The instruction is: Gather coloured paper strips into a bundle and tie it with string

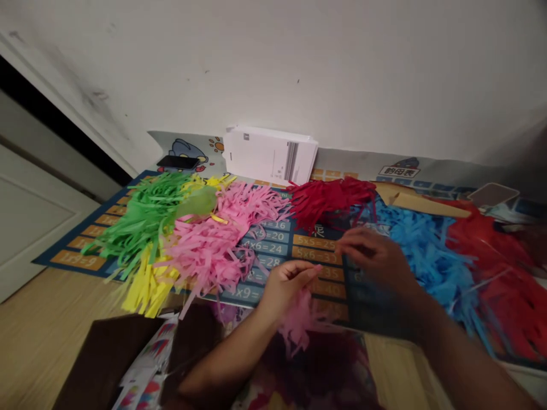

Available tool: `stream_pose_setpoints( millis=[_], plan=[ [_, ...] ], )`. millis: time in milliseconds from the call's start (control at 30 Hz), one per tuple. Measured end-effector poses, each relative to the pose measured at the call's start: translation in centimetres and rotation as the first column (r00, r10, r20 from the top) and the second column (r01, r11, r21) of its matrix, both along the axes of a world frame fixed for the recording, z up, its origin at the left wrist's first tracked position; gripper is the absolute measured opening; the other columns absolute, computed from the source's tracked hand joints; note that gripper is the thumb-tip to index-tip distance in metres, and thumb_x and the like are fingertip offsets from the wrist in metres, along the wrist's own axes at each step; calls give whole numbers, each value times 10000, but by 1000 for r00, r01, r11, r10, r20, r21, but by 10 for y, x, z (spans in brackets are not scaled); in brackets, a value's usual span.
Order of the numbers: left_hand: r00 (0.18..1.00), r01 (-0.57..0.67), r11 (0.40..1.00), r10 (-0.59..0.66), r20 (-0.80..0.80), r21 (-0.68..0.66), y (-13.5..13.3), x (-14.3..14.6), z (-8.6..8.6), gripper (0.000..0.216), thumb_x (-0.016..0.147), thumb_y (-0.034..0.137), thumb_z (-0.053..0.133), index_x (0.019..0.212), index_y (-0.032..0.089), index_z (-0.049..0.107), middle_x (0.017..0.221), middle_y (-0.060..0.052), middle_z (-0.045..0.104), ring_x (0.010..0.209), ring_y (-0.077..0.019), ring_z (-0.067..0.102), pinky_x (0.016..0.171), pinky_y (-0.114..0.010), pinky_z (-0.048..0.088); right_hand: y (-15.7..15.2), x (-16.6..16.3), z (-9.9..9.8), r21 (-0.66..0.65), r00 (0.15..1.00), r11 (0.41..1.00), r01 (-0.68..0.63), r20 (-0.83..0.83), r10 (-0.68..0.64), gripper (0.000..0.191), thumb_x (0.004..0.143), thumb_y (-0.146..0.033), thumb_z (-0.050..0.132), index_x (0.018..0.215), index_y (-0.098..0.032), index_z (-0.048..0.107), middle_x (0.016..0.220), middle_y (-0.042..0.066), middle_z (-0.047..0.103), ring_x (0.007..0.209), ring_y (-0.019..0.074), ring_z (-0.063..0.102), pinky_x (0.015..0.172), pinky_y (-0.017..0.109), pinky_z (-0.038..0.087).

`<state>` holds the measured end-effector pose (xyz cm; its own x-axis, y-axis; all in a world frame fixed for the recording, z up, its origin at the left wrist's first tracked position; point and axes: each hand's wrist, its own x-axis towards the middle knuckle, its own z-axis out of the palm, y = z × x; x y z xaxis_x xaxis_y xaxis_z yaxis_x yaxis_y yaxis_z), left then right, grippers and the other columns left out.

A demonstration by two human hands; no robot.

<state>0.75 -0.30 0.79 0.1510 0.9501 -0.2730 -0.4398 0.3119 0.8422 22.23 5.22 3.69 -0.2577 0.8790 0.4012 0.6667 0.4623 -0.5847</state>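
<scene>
My left hand [287, 287] is closed in a pinch on a pink tissue paper tassel [299, 319]. Its fringed strips hang below the fingers, past the table's front edge. To the right and slightly higher, my right hand [374, 253] has thumb and fingertips drawn together; anything between them is too small or blurred to make out. Pink fringed tassels [213, 250] lie on the mat left of my left hand. Beyond the hands is a dark red tassel bundle [329, 199], and blue tassels [431, 245] spread beside my right hand.
A printed times-table mat [273, 239] covers the table. Green tassels [149, 210] and yellow tassels [149, 285] lie left, red tassels [504, 273] at far right. A white box [269, 154] leans against the wall near a phone [178, 163]. Below stands an open brown box [106, 359].
</scene>
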Motion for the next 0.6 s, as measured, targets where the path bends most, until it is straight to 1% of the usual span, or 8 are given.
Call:
stream_pose_setpoints(
  millis=[33, 67, 133, 233, 300, 367, 467, 600],
  plan=[
    [999, 6, 999, -4, -35, 46, -3, 2, 0, 386, 588, 455, 919, 748, 136, 773, 646, -15, 713, 537, -73, 559, 541, -183, 418, -19, -8, -4, -43, 982, 999, 23, -184, -30, 119, 881, -331, 672, 894, -249, 758, 920, 26, 724, 833, 175, 687, 741, 278, 529],
    [997, 17, 996, -10, -75, 93, -5, 4, 1, 353, 626, 450, 899, 764, 146, 785, 684, -27, 736, 566, -88, 586, 560, -192, 435, -35, -16, -9, -108, 935, 993, 54, -344, -88, 118, 853, -354, 702, 872, -251, 755, 875, 19, 725, 790, 174, 685, 711, 281, 530],
    [986, 46, 980, -13, -166, 193, -9, 7, 2, 270, 711, 417, 848, 795, 166, 799, 763, -47, 772, 634, -123, 641, 609, -216, 473, -58, -32, -24, -286, 767, 954, 92, -591, -251, 164, 779, -393, 765, 844, -242, 749, 784, 12, 721, 715, 177, 676, 670, 293, 530],
    [944, 54, 933, 68, -322, 357, -14, 10, 2, 170, 798, 352, 777, 821, 185, 804, 821, -59, 789, 732, -164, 688, 682, -247, 506, -74, -49, -44, -472, 454, 880, 50, -774, -441, 269, 645, -409, 846, 808, -223, 741, 725, 12, 715, 663, 173, 661, 656, 305, 530],
    [898, 64, 893, 143, -416, 445, -16, 11, 2, 139, 827, 316, 747, 829, 190, 805, 819, -59, 786, 753, -173, 691, 696, -253, 505, -80, -55, -50, -522, 311, 852, 45, -803, -508, 313, 565, -376, 885, 789, -218, 736, 730, 9, 714, 667, 161, 655, 660, 295, 524],
    [859, 94, 868, 177, -481, 488, -19, 12, 2, 126, 842, 290, 731, 837, 189, 807, 795, -55, 778, 731, -168, 684, 678, -247, 495, -84, -58, -50, -544, 231, 837, 65, -807, -543, 327, 524, -342, 901, 770, -213, 730, 716, 3, 709, 663, 147, 645, 658, 279, 515],
    [837, 134, 850, 179, -518, 510, -22, 14, 4, 129, 861, 275, 713, 848, 188, 808, 769, -48, 767, 695, -155, 673, 649, -234, 485, -90, -59, -47, -552, 174, 830, 78, -812, -557, 323, 530, -338, 903, 764, -209, 721, 693, -1, 704, 647, 142, 641, 653, 281, 518],
    [815, 153, 817, 214, -539, 556, -25, 15, 6, 150, 876, 283, 704, 824, 181, 802, 732, -48, 752, 665, -149, 657, 627, -231, 470, -93, -60, -44, -549, 106, 835, 25, -830, -548, 345, 520, -344, 917, 761, -216, 707, 674, -12, 703, 630, 163, 662, 677, 333, 556]
  ],
)
